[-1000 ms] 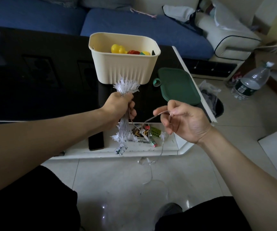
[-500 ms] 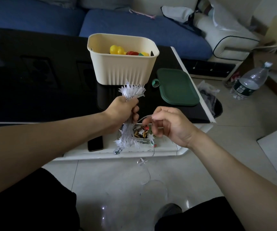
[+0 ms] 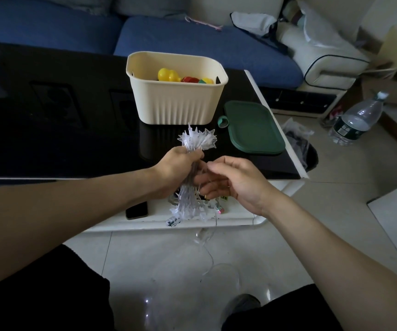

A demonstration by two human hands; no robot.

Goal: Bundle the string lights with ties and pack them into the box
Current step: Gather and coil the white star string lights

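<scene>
My left hand (image 3: pixel 177 167) grips a folded bundle of clear star-shaped string lights (image 3: pixel 198 139) around its middle, upright over the table's front edge. Star tips fan out above my fist and below it. My right hand (image 3: pixel 231 180) is right against the bundle, its fingers curled at the wire beside my left fingers. A loose clear wire tail (image 3: pixel 210 256) hangs from there down to the floor. The cream ribbed box (image 3: pixel 176 103) stands behind on the black table, holding yellow and red toys. Its green lid (image 3: pixel 253 129) lies to its right.
A dark phone (image 3: pixel 136 210) and small colourful items (image 3: pixel 220 207) lie on the white lower shelf (image 3: pixel 238 217). A blue sofa (image 3: pixel 192 37) runs behind the table. A water bottle (image 3: pixel 356 120) and a small bin with a bag (image 3: pixel 300 149) stand on the tiled floor at right.
My right hand has moved left from holding the wire out to the side and now meets the bundle. The bundle in my left hand has dropped slightly toward me.
</scene>
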